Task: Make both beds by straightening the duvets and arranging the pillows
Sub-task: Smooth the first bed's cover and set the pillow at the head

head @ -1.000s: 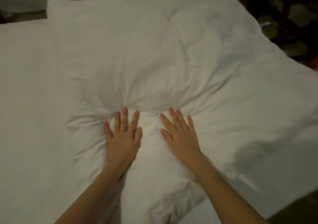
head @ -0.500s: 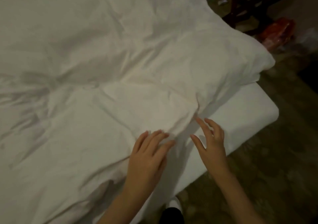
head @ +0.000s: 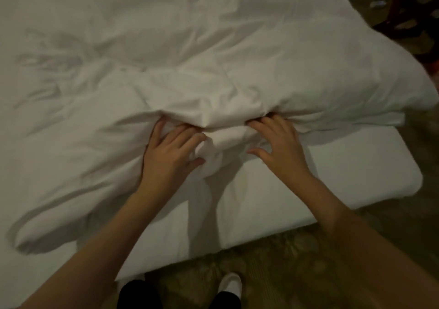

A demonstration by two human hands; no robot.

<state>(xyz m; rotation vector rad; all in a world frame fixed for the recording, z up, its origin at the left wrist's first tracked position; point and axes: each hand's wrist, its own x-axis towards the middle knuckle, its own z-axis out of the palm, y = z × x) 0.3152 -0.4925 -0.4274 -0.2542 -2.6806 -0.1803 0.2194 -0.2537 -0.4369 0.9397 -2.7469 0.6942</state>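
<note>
Fingers [head: 187,134] of the left hand [head: 169,153] and right hand [head: 279,143] are curled into the duvet [head: 213,75] fold at twelve o'clock, its bunched edge running nine to three across the bed [head: 344,166], both hands equally near.

The rumpled cotton duvet [head: 213,47] is plain white, as is the mattress sheet [head: 344,173] beneath it. Below the bed, the carpeted floor [head: 273,256] shows an olive-brown leafy pattern, with a white shoe [head: 230,285].

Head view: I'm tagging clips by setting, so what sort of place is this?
Probably a bedroom, perhaps a hotel room: a bed with a rumpled white duvet, patterned carpet underfoot, and dark wooden furniture beyond.
</note>
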